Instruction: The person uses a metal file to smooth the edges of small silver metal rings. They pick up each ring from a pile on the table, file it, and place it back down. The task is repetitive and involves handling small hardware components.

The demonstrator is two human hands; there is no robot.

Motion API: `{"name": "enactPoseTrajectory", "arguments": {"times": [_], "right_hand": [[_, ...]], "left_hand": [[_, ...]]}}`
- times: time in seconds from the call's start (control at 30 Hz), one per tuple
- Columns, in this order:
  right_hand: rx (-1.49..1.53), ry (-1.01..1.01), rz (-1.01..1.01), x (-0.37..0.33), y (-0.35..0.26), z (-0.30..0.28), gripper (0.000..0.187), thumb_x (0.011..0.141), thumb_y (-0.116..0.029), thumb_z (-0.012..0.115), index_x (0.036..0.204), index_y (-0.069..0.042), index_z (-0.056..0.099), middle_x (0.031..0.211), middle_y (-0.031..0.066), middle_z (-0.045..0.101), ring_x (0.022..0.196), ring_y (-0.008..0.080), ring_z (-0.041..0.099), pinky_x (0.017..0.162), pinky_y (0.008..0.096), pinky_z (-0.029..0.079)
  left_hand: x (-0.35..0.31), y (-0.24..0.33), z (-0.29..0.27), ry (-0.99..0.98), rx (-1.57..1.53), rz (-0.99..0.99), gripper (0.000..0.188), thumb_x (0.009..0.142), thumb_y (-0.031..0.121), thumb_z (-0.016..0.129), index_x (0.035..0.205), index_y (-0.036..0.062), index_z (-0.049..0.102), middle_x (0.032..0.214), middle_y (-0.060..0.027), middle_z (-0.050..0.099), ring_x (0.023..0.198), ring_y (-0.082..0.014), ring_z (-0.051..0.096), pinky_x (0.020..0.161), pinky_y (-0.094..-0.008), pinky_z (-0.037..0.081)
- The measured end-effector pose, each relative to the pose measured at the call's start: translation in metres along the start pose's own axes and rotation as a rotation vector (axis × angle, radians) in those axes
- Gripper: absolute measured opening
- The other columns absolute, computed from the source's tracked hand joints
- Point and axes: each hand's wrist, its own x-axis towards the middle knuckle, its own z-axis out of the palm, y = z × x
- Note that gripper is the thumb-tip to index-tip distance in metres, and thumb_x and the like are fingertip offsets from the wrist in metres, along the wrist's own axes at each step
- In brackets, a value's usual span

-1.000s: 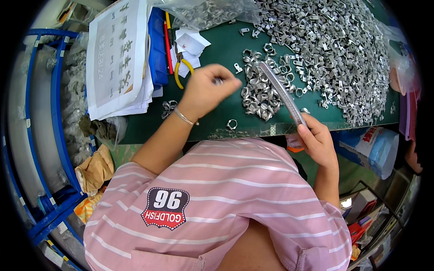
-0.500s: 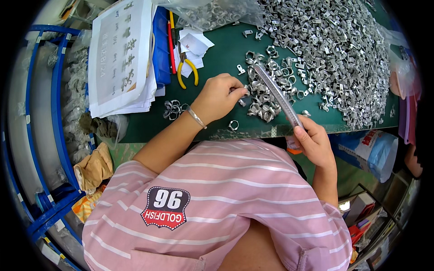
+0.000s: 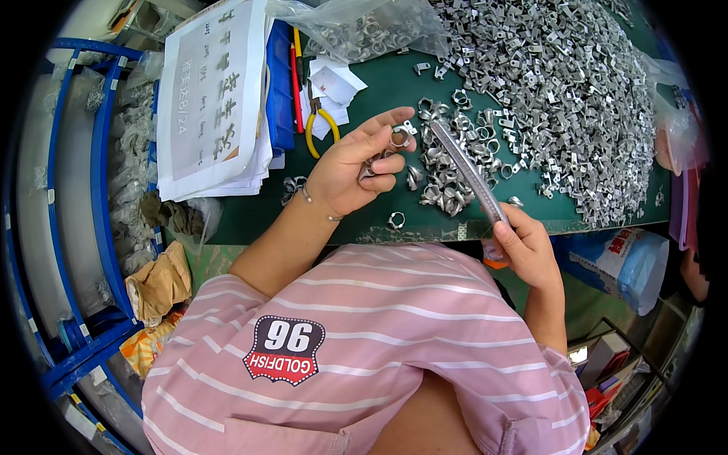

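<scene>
A small silver metal ring clamp (image 3: 400, 136) is pinched between the thumb and forefinger of my left hand (image 3: 345, 173). More shiny metal shows under its curled fingers, partly hidden. My right hand (image 3: 529, 246) grips one end of a long, narrow grey bar (image 3: 472, 173) with a fine pattern along its face. The bar slants up and left over a small heap of ring clamps (image 3: 447, 199) on the green tabletop (image 3: 326, 233). A single ring clamp (image 3: 396, 220) lies apart near the front edge, below my left hand.
A large pile of small metal brackets (image 3: 576, 98) covers the right side. A bag of rings (image 3: 364, 30) lies behind. Yellow-handled pliers (image 3: 312, 136), pens (image 3: 296, 83) and a blue tray (image 3: 280, 91) stand left, beside papers (image 3: 216, 98). Blue shelving (image 3: 106, 189) is farther left.
My left hand has turned palm-up, its fingers opening out, and lifted a ring clamp into clearer view. The right hand and the bar have barely moved.
</scene>
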Motion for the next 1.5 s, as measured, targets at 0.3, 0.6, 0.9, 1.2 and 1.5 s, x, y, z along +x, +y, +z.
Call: {"name": "enactPoseTrajectory", "arguments": {"times": [0.3,0.6,0.9,1.2,1.5], "right_hand": [[-0.017,-0.032,-0.029,-0.001,0.000,0.003,0.032,0.087,-0.023,0.052,0.111,0.000,0.055,0.062,-0.0011,0.050,0.055,0.0053,0.046,0.049,0.0205,0.038],[-0.019,-0.056,-0.036,0.000,0.000,0.005,0.033,0.088,-0.023,0.051,0.111,0.000,0.054,0.064,-0.0012,0.050,0.057,0.0054,0.046,0.050,0.0207,0.039],[-0.071,-0.080,-0.059,-0.001,-0.002,0.008,0.032,0.087,-0.022,0.052,0.110,0.000,0.054,0.067,0.0000,0.052,0.059,0.0069,0.048,0.054,0.0218,0.041],[-0.147,-0.152,-0.086,0.005,-0.009,0.017,0.029,0.087,-0.020,0.051,0.108,0.000,0.054,0.080,0.0063,0.058,0.073,0.0125,0.053,0.068,0.0263,0.043],[-0.091,-0.227,-0.068,0.006,-0.012,0.017,0.029,0.088,-0.021,0.050,0.107,0.001,0.054,0.081,0.0058,0.057,0.074,0.0118,0.052,0.068,0.0254,0.043]], "left_hand": [[0.001,-0.006,-0.013,-0.054,0.045,0.114,0.020,0.090,0.011,0.046,0.110,0.0081,0.046,0.103,-0.0097,0.049,0.058,-0.0041,0.036,0.044,-0.0138,0.029],[-0.002,-0.011,0.009,0.215,0.769,0.417,0.044,0.074,-0.003,0.062,0.113,0.0029,0.044,0.101,-0.0117,0.057,0.062,-0.0028,0.044,0.045,-0.0138,0.032],[-0.002,-0.012,0.004,0.317,0.621,0.377,0.037,0.072,-0.004,0.064,0.106,0.0015,0.050,0.095,-0.0126,0.060,0.059,-0.0043,0.047,0.045,-0.0144,0.034],[-0.004,-0.021,0.010,0.244,0.765,0.225,0.037,0.064,0.001,0.074,0.097,0.0007,0.059,0.083,-0.0071,0.060,0.066,-0.0079,0.053,0.053,-0.0161,0.039],[-0.006,-0.021,0.006,0.100,1.069,0.270,0.027,0.063,0.006,0.075,0.087,0.0004,0.063,0.082,-0.0038,0.058,0.072,-0.0098,0.052,0.064,-0.0205,0.040]]}}
